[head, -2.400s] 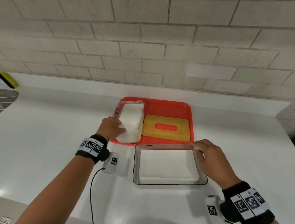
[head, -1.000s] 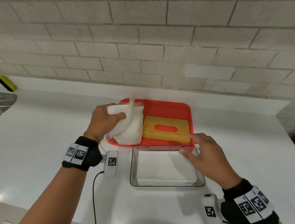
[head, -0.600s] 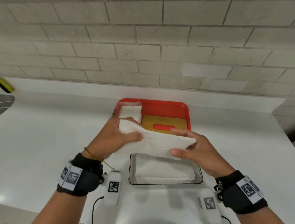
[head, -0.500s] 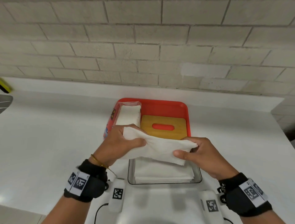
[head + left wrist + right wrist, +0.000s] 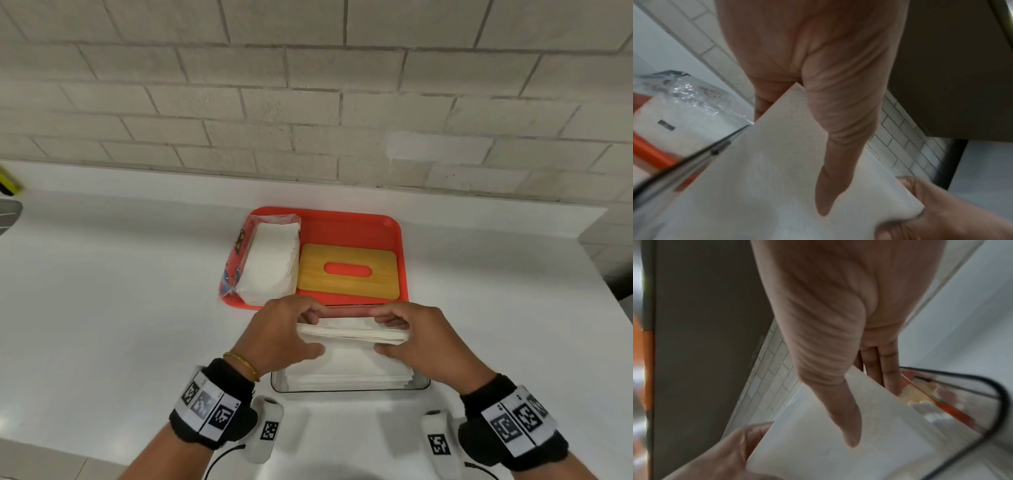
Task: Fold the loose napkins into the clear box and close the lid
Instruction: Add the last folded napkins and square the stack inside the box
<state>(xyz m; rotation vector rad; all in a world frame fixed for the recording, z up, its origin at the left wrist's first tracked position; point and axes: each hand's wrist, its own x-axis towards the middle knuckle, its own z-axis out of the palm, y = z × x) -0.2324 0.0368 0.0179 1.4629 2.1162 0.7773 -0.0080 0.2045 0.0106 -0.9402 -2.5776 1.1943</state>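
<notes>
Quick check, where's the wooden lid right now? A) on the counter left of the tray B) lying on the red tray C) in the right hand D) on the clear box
B: the wooden lid lies flat on the red tray beside the napkin pack, while the left hand and right hand both hold a folded napkin over the clear box.

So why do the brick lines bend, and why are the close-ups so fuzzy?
Head view: the wide lens bows the grey brick wall. Left wrist view: the clear plastic box rim smears with motion blur. Right wrist view: the orange tray is soft and blurred.
</notes>
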